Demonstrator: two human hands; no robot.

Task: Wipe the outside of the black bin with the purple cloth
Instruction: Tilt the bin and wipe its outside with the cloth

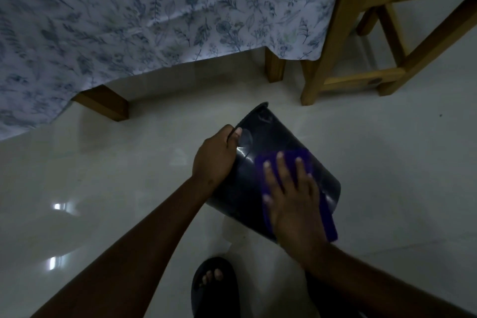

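The black bin (260, 142) is tipped over above the pale floor, its rim pointing away from me and its base toward me. My left hand (214, 157) grips the rim on the left side, thumb over the edge. My right hand (291, 196) lies flat on the bin's outer wall with fingers spread, pressing the purple cloth (304, 160) against it. The cloth shows past my fingertips and hangs down along the right of my hand to the bin's base.
A bed with a blue floral sheet (154, 13) and wooden legs (103, 103) stands behind the bin. A wooden chair (361, 59) is at the back right. My foot in a dark sandal (214, 284) is just below the bin. The floor (103, 188) is glossy tile.
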